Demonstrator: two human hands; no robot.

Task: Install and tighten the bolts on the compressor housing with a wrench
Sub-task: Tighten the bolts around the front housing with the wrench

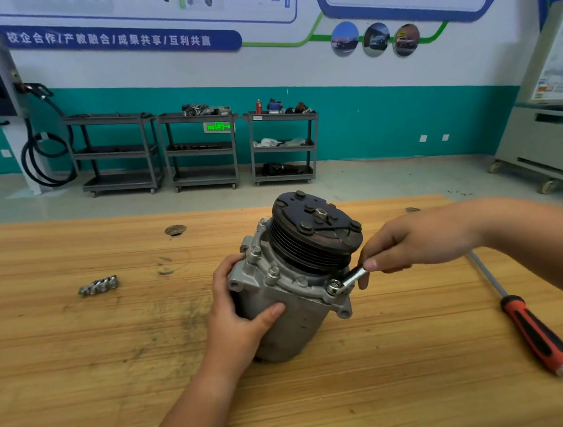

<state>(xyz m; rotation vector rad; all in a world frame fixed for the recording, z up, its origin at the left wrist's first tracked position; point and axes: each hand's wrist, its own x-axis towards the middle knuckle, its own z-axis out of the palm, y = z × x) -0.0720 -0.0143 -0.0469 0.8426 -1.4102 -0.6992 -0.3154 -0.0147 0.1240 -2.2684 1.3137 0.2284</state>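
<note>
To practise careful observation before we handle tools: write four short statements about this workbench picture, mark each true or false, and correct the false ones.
1. The left hand holds the compressor housing. True.
2. The right hand holds a screwdriver. False: it holds a wrench set on a bolt; the screwdriver lies on the wooden table.
3. The pulley rests face down on the table. False: it is at the top, facing up and away.
4. A cluster of small metal parts lies left of the compressor housing. True.
</note>
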